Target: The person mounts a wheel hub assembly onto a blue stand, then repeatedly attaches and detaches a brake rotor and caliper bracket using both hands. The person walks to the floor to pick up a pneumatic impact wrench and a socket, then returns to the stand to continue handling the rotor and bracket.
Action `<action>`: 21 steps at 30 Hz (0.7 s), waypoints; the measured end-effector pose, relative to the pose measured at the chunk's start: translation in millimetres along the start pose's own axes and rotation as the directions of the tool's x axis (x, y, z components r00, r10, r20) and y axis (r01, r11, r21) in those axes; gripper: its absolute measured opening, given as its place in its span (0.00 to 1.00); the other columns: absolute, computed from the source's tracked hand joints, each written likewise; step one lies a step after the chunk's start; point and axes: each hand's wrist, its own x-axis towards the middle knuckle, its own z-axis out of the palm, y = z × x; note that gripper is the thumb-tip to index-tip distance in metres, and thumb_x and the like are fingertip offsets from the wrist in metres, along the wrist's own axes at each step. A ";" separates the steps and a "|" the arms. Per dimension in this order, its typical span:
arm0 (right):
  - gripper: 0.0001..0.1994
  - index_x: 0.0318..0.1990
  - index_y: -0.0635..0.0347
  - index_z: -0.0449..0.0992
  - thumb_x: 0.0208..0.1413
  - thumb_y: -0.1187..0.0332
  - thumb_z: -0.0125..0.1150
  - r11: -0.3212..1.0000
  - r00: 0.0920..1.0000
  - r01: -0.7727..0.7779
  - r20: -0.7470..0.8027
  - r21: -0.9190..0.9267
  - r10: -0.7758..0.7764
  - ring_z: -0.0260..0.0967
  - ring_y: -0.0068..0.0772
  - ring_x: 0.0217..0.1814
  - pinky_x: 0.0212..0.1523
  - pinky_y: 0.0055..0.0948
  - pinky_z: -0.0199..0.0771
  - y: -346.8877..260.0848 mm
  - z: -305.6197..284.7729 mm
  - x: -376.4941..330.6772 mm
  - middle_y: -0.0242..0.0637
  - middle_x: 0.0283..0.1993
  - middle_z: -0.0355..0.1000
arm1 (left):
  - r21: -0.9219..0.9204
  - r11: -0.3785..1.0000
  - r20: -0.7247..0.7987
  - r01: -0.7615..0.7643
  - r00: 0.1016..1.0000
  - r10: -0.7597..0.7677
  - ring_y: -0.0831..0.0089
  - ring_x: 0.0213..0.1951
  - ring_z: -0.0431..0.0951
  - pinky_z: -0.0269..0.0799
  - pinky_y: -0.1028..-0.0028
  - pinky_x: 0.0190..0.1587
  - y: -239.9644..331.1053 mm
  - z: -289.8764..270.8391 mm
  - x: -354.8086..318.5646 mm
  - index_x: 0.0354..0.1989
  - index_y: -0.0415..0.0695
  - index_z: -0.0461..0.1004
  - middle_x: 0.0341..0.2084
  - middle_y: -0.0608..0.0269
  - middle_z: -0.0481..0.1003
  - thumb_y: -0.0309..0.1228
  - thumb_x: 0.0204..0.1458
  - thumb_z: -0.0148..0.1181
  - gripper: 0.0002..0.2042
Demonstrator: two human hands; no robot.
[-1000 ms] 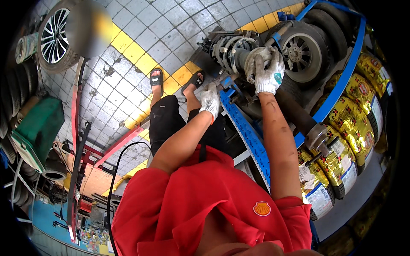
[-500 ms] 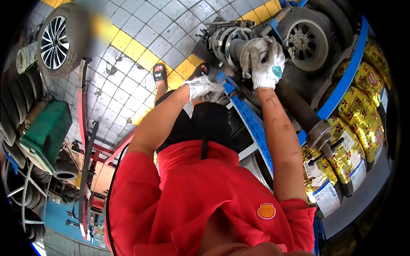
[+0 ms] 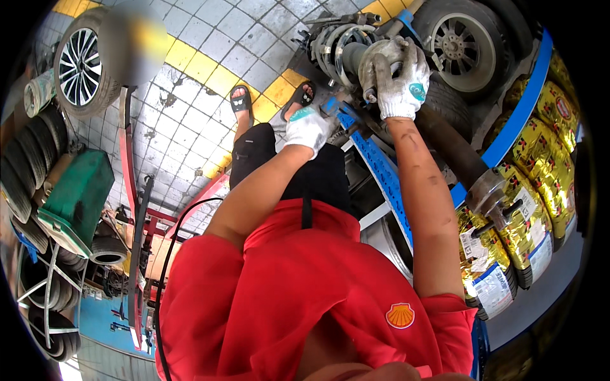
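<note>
Head view: the right hand (image 3: 401, 81), in a white knitted work glove, lies over the round grey metal top mount (image 3: 381, 54) of a suspension strut with a coiled steel spring (image 3: 335, 44), fingers curled and pressed together around its rim. The strut lies tilted on the blue perforated metal frame (image 3: 381, 171), just beside a black tyre on a silver alloy wheel (image 3: 459, 44). The left hand (image 3: 306, 127), gloved the same way, is lower and to the left, at the blue frame's upper end; its fingers bend downward, though what they pinch cannot be told (the glove hides it). Yellow-wrapped new tyres (image 3: 527, 216) stand in a row to the right. Two feet in black sandals (image 3: 241, 100) rest on the grey tiled floor (image 3: 190, 120).
</note>
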 end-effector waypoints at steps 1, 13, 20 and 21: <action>0.38 0.67 0.56 0.72 0.52 0.46 0.74 1.000 1.000 0.006 0.017 0.016 -0.006 0.66 0.59 0.66 0.67 0.55 0.65 -1.7 -0.3 -2.8 0.50 0.66 0.70 | -0.006 0.999 -0.014 0.046 0.999 -0.046 0.42 0.50 0.81 0.75 0.53 0.54 -1.4 2.8 -1.1 0.51 0.38 0.78 0.42 0.38 0.82 0.56 0.55 0.61 0.30; 0.38 0.67 0.55 0.73 0.52 0.45 0.74 0.999 0.999 0.038 -0.033 0.011 -0.038 0.67 0.59 0.65 0.65 0.54 0.67 19.2 6.2 -9.5 0.49 0.65 0.71 | -0.327 0.901 0.189 -0.286 0.914 0.359 0.56 0.37 0.80 0.74 0.62 0.46 -53.5 28.6 34.9 0.41 0.44 0.83 0.32 0.51 0.82 0.41 0.59 0.61 0.13; 0.37 0.65 0.56 0.73 0.52 0.45 0.73 0.998 0.998 0.058 -0.025 0.006 -0.058 0.68 0.60 0.64 0.66 0.54 0.67 16.8 4.0 -13.8 0.51 0.65 0.71 | -0.061 0.976 -0.050 -0.209 0.977 0.206 0.57 0.42 0.80 0.68 0.58 0.52 -48.9 47.0 21.1 0.31 0.43 0.81 0.29 0.54 0.81 0.44 0.58 0.59 0.15; 0.36 0.65 0.57 0.73 0.53 0.46 0.73 0.998 0.997 0.067 -0.032 0.012 -0.067 0.68 0.60 0.63 0.66 0.53 0.66 16.2 4.5 -12.8 0.52 0.65 0.71 | 0.025 0.974 -0.151 -0.224 0.963 0.225 0.58 0.43 0.81 0.69 0.59 0.52 -47.0 49.3 16.2 0.31 0.44 0.81 0.29 0.54 0.81 0.41 0.57 0.60 0.13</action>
